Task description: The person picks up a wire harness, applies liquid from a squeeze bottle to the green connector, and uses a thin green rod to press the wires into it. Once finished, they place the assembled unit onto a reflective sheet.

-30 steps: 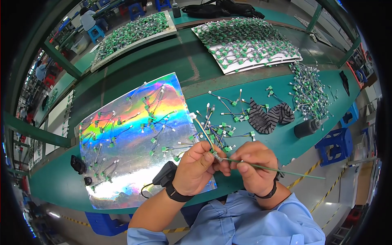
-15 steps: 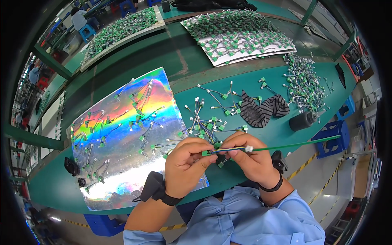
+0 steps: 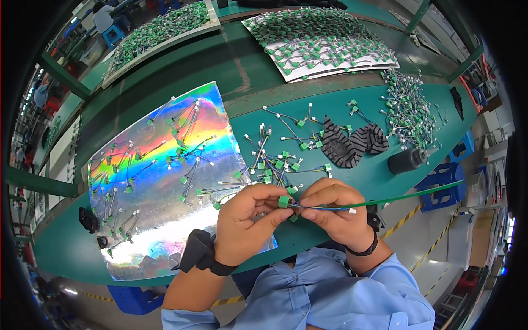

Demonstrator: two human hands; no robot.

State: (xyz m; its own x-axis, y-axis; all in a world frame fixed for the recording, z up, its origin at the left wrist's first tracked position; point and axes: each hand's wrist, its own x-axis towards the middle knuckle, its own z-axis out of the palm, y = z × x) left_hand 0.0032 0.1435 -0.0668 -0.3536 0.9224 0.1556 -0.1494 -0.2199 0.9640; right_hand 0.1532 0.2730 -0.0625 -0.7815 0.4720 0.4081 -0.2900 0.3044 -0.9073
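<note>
We see the left hand (image 3: 242,223) pinched on the green connector (image 3: 284,202) of a short wire lead (image 3: 322,207), while the right hand (image 3: 335,212), at 3 o'clock from it, grips the wires. The lead's long axis runs 9-to-3, ending in a white plug (image 3: 351,210), above the green worktop (image 3: 352,165); a thin green rod (image 3: 418,192) extends rightward.

Both hands (image 3: 294,212) pinch a wire harness (image 3: 316,207) with green connector above the green table (image 3: 374,176).
</note>
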